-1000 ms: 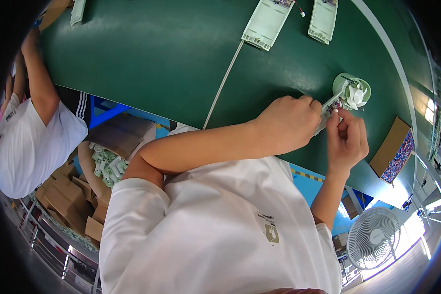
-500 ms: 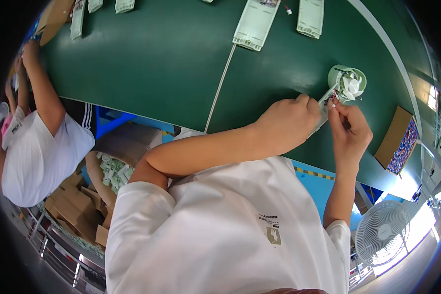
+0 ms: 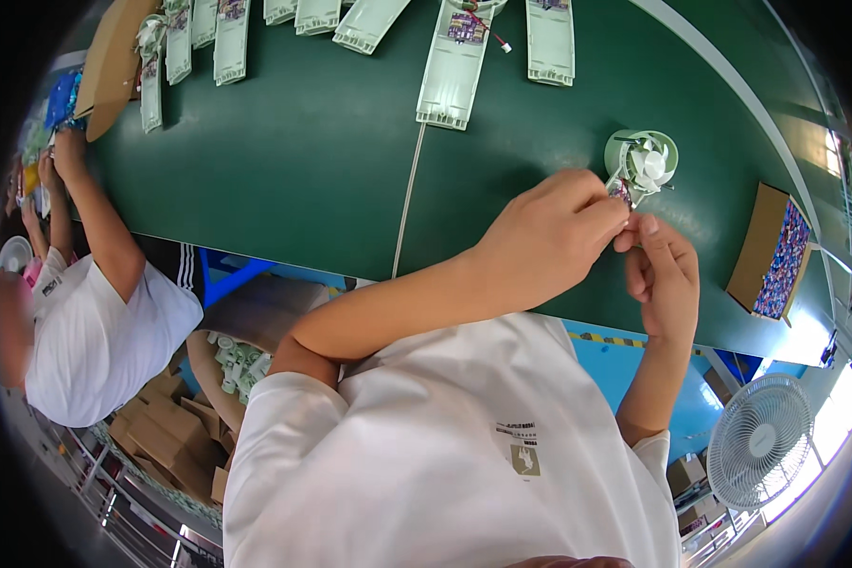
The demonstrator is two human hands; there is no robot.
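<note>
A pale green handheld-fan housing with a round head lies on the green table, right of centre. White fan blades sit in its ring, and part of a small purple circuit board shows just below. My left hand is closed over the housing's handle, which it mostly hides. Close beside the left fingertips, my right hand has thumb and forefinger pinched together. Whatever is between those fingers is too small to make out.
Several pale green half-shells lie along the far side, one with a red wire and white plug. An open carton of small colourful parts stands at right. Another person works at left. A white fan stands below right.
My left hand has moved up the handle toward the round head, covering more of it. My right hand has come down off the wires, its fingertips now near the left ones. The view has shifted.
</note>
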